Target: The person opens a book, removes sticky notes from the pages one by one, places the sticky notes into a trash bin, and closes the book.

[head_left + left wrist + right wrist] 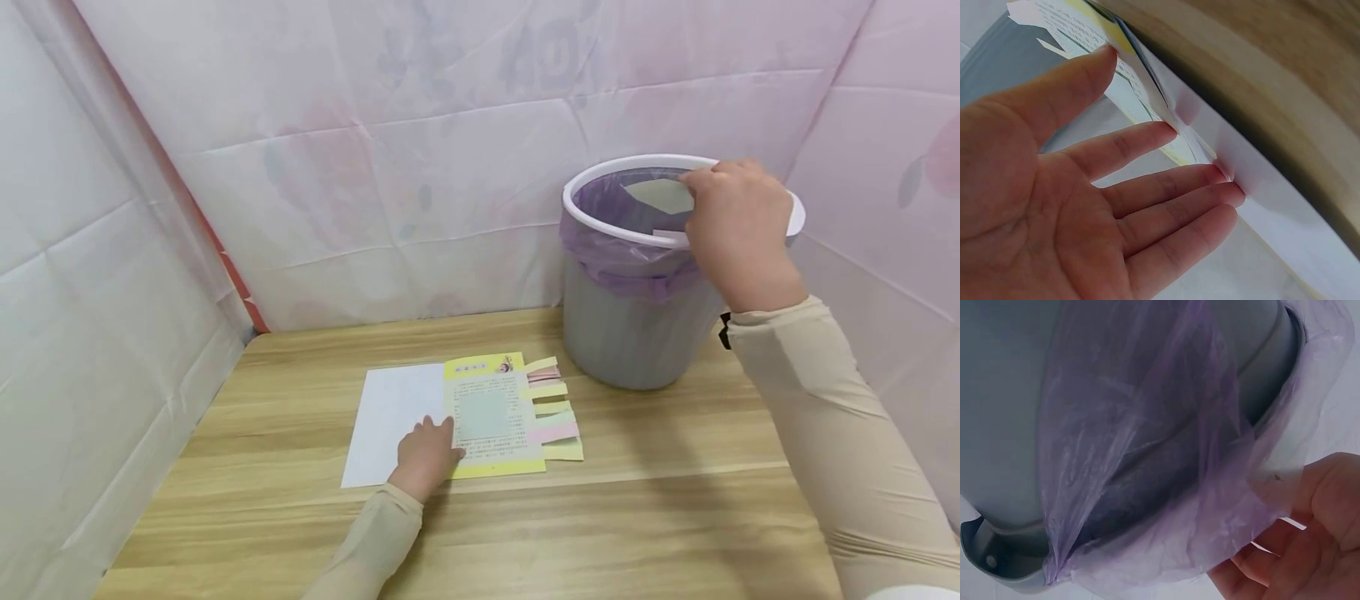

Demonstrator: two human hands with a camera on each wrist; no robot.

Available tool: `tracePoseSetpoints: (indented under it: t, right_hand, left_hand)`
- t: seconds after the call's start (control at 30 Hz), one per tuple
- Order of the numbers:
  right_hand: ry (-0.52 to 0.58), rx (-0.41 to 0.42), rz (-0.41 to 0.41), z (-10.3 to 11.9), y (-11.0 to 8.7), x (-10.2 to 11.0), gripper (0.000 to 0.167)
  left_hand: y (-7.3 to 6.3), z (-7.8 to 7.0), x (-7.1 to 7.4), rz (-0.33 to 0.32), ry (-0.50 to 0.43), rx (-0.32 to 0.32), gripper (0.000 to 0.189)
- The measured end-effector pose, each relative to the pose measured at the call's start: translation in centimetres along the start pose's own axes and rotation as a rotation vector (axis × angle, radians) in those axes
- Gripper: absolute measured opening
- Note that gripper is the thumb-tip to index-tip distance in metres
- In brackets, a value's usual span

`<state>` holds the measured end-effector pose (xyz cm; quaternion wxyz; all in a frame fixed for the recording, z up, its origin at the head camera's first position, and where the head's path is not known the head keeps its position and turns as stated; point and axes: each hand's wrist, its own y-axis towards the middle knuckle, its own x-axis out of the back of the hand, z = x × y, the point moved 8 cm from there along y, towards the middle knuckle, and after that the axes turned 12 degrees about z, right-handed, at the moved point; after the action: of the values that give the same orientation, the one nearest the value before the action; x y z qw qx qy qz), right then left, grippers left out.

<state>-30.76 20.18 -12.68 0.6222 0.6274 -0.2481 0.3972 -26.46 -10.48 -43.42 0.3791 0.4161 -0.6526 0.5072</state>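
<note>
An open booklet [491,462] with yellow page borders lies on the table, and a pale green sticky note [483,415] covers part of its printed page. My left hand [426,457] rests near the fold, its straight fingertips touching the pages, as the left wrist view also shows. At the upper right, my right hand [742,225] is over the bin's rim and pinches a pale green piece of paper [660,196] above the opening. In the right wrist view the bin and its purple liner [1147,437] hide part of that hand, and the paper does not show.
The grey bin [637,333] with a white rim stands at the table's back right; another pale scrap [667,234] shows inside it. Several coloured paper tabs [555,429] stick out from the booklet's right edge. Pale printed cloth [420,183] hangs behind and at both sides.
</note>
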Motion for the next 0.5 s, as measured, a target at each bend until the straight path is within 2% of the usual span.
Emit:
tracePoseSetpoints:
  t: [0.1, 0.3, 0.4, 0.5]
  right_hand:
    - [-0.011, -0.031, 0.063, -0.5, 0.2, -0.3, 0.033]
    - [-0.013, -0.041, 0.097, -0.4, 0.5, -0.6, 0.022]
    - [-0.002, -0.034, 0.068, 0.0, 0.3, -0.5, 0.019]
    - [0.013, 0.018, -0.025, 0.8, -0.2, -0.2, 0.016]
  left_hand:
    - [0.1, 0.0, 0.0, -0.004, 0.011, -0.002, 0.056]
    - [0.4, 0.1, 0.0, -0.013, 0.019, 0.000, 0.057]
    - [0.5, 0.1, -0.1, -0.010, 0.019, 0.001, 0.057]
    - [0.5, 0.2, -0.1, -0.009, 0.013, 0.002, 0.056]
